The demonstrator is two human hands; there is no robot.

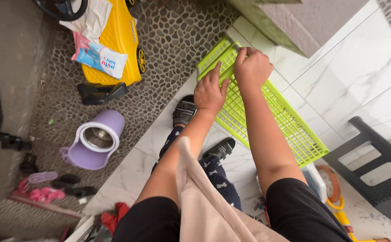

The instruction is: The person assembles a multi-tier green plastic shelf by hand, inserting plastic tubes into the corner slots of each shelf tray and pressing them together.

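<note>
A long lime-green plastic grid shelf panel (285, 123) lies at an angle across the white marble floor in front of me. My left hand (209, 92) presses flat on its upper end, fingers spread and pointing away from me. My right hand (251, 67) is curled over the panel's raised edge close by, gripping it. Both arms reach out from black sleeves, and a beige cloth (200, 197) hangs over my left forearm. My feet in dark sandals (184, 110) stand just beside the panel.
A yellow ride-on toy car (119, 40) with a wipes pack (100, 58) on it sits on the pebble floor. A purple bucket (94, 141) lies tipped near pink sandals (43, 188). A dark plastic stool (374, 166) stands at right by the wall.
</note>
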